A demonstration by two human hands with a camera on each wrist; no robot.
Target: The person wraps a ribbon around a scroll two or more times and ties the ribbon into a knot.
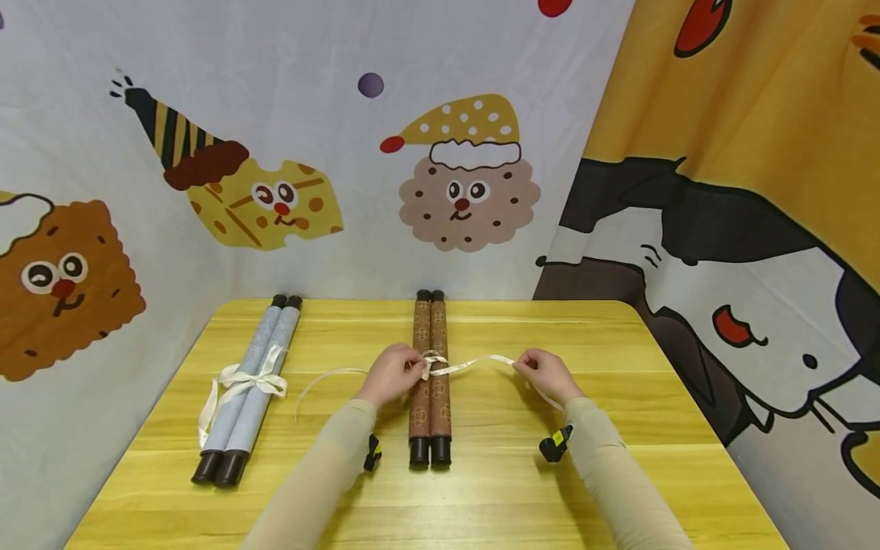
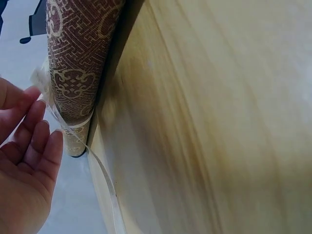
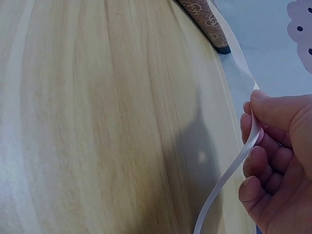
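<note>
Two brown patterned scrolls [image 1: 421,405] with black end knobs lie side by side in the middle of the table. A thin cream ribbon [image 1: 474,363] passes around them near their midpoint. At the scrolls' left side, my left hand [image 1: 393,374] pinches the ribbon between thumb and index finger, close to the crossing on top. Off to the right, my right hand [image 1: 548,374] pinches the ribbon's other stretch and holds it above the table, with its tail hanging below the fingers in the right wrist view. A loose ribbon tail also trails left of my left hand.
Left on the table [image 1: 619,473] lies a pair of light blue scrolls [image 1: 241,416], tied with a cream ribbon bow [image 1: 250,382]. Behind the table hangs a cartoon-printed cloth [image 1: 309,92]. A black wrist camera [image 1: 555,444] is below the right wrist.
</note>
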